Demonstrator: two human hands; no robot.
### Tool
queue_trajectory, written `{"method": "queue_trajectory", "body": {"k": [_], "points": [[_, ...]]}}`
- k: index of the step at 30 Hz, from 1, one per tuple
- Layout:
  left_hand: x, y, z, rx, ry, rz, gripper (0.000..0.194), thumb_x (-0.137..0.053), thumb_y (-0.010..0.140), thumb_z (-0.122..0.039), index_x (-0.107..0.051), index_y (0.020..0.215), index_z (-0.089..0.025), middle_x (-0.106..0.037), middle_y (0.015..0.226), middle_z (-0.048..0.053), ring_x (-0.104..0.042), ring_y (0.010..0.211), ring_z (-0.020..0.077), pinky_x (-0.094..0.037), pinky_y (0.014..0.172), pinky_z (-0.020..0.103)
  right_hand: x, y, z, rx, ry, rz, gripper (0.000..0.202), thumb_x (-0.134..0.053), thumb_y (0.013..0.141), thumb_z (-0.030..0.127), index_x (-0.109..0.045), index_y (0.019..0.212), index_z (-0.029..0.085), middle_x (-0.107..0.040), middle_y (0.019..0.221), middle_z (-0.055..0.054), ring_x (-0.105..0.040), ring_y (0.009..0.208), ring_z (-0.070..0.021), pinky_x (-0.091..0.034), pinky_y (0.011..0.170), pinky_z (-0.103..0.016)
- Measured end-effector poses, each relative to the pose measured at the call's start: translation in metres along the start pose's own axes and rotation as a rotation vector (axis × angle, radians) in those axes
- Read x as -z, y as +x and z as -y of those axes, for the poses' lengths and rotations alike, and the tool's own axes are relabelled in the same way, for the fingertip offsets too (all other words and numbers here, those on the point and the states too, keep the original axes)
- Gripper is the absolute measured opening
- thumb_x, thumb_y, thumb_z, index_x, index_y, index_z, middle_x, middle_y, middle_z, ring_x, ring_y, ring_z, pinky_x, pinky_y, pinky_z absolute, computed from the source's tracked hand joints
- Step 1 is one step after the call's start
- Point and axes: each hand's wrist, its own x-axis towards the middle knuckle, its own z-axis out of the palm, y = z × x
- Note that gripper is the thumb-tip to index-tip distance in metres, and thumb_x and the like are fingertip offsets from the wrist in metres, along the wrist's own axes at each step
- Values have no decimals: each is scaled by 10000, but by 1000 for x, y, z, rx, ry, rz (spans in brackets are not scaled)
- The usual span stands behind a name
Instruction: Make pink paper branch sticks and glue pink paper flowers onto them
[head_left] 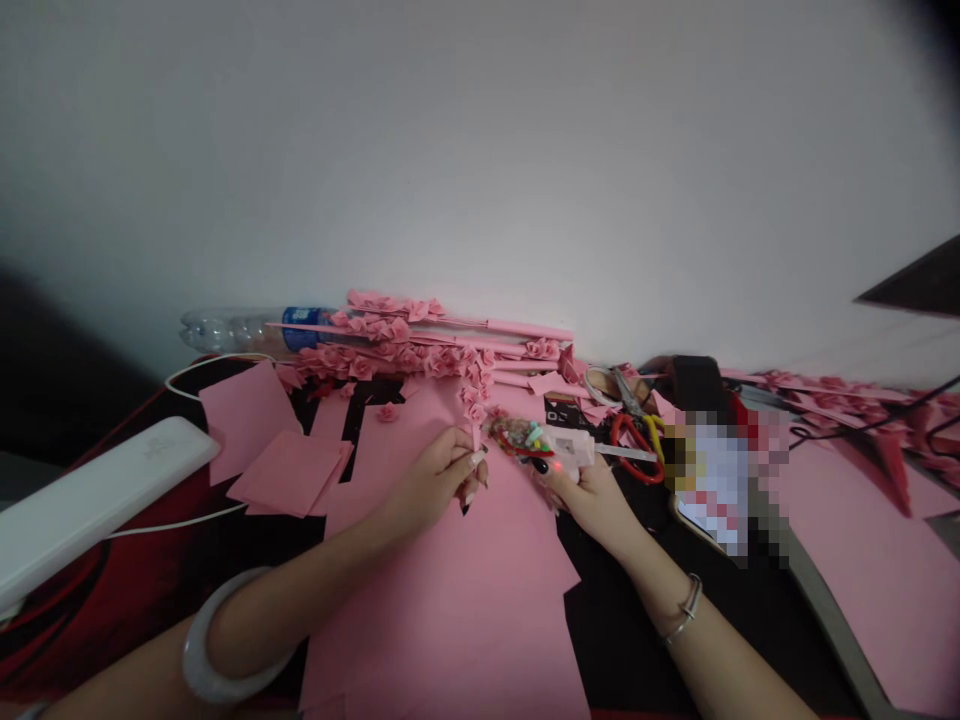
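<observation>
Stem [475, 436] of a pink paper-rose spray [474, 393] is pinched at its near end in left hand [446, 475], thumb and forefinger together on it; long axis runs roughly away from the person, from the fingertips toward the tabletop's far edge, blooms at the far end; spray is above the middle of the tabletop [626, 640], over the large pink paper sheets [450, 630]; right hand [592, 500] is clamped round the grip of a hot-glue gun [574, 447], red light lit by the thumb; gun lies crosswise to the stem, front end toward the left, glue stick [630, 454] poking out behind toward the tabletop's right edge; stem is just left of the gun's front end, so left hand is nearer to it, holding it, with right hand set back by the gun's length; contact between gun tip and stem, cannot tell, too small; more rose stems [450, 345] lie lengthwise along the far edge, by the wall; small paper squares [285, 475] sit left of left hand, toward the left edge; scissors [654, 432] lie beyond right hand, toward the far right corner.
</observation>
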Motion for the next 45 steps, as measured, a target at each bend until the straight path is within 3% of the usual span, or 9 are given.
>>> {"method": "queue_trajectory", "body": {"k": [26,40,45], "points": [[-1,-2,-3,-2,8,-18,199,-513,855,-313,-410,719,-209,-519,617,-33,-422,464,92,-407,459,244,1,-1,1,-14,-9,56,253,-493,853,310,-453,627,204,-463,502,40,-424,466,-111,-349,465,-235],[1,-1,-2,-4,3,3,203,-512,861,-314,-411,722,-207,-520,608,-37,-429,456,88,-406,470,246,1,0,3,44,-108,-6,226,-482,832,294,-481,628,196,-488,535,29,-437,495,-118,-368,487,-236],[1,-1,0,5,1,8,188,-508,859,-293,-407,728,-203,-540,624,-37,-439,451,82,-417,476,242,2,1,1,121,-260,-71,252,-481,833,299,-497,605,195,-532,555,5,-483,518,-140,-388,512,-255]]}}
